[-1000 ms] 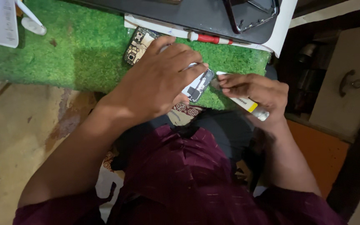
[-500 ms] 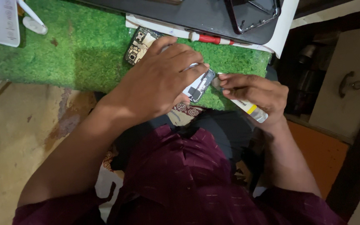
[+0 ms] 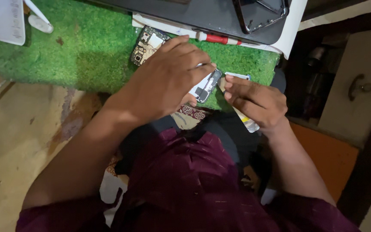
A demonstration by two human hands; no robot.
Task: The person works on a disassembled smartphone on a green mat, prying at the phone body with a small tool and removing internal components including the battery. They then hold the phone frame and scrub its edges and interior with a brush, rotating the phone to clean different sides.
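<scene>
Head view, left hand [image 3: 168, 81]: pressing down over a small opened phone part [image 3: 205, 86], fingers closed around it.
Phone part: lying on the green mat [image 3: 65, 56], poking out beside the fingertips.
Right hand [image 3: 254, 103]: gripping a pale slim tool [image 3: 247, 122], touching the part's edge.
Nearby: circuit board [image 3: 147, 43], red-handled screwdriver [image 3: 217, 38].

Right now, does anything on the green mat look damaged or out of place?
Yes: a bare circuit board lies loose on the green mat beside the left hand, and an empty phone frame sits tilted on the dark slab behind.
</scene>
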